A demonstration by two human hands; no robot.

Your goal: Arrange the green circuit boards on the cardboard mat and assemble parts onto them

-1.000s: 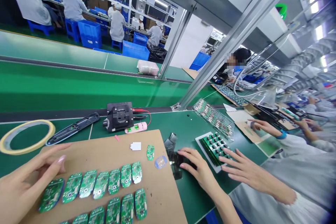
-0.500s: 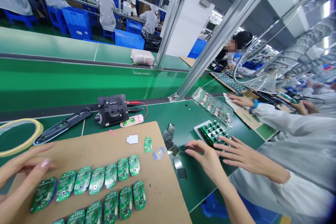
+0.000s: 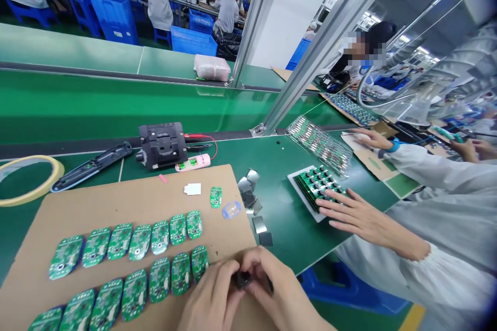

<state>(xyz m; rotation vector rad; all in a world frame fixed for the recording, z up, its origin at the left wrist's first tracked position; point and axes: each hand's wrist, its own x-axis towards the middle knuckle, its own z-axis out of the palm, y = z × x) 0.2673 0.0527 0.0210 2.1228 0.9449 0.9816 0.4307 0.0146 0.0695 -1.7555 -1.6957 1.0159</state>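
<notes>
My left hand (image 3: 212, 297) and my right hand (image 3: 272, 289) meet at the near edge of a brown cardboard sheet (image 3: 128, 201). Both pinch a small dark part (image 3: 244, 280) between their fingertips; I cannot make out what it is. Two rows of green circuit boards (image 3: 128, 240) lie on the cardboard just left of my hands. A single small green board (image 3: 216, 197) and a round blue-rimmed piece (image 3: 232, 210) lie farther back on the sheet.
Small silvery and dark squares (image 3: 252, 201) lie on the green mat. A co-worker's hand (image 3: 351, 214) rests by a tray of green boards (image 3: 316, 186). A black fixture (image 3: 161, 144), a pink device (image 3: 193, 162), a black handle (image 3: 91, 166) and a tape ring (image 3: 27, 183) stand behind.
My right hand came back from the silvery squares to the near edge of the cardboard. My left hand moved right to meet it, and both now pinch a small dark part.
</notes>
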